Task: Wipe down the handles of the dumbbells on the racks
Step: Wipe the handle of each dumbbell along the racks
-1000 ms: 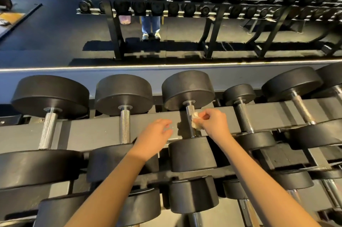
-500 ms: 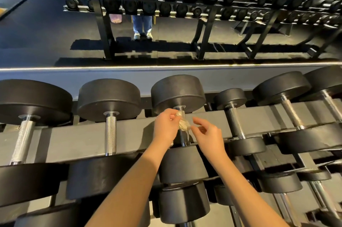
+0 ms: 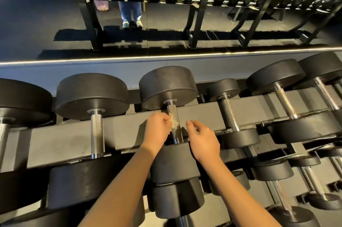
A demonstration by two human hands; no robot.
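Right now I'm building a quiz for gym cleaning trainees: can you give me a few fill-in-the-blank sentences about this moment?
1. The wipe is pinched in the ____ hand.
2. The wipe touches the dumbbell's knurled metal ____.
3. The right hand is open and holds ____.
4. The dumbbell just right of the hands is ____ than the one being wiped.

Missing words: left; handle; nothing; smaller

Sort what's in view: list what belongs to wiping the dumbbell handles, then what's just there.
In the job:
- left hand, holding the wipe
- right hand, open beside it
- center dumbbell handle
- neighbouring handles, likely next

Just there:
- mirror
- pink bag in the reflection
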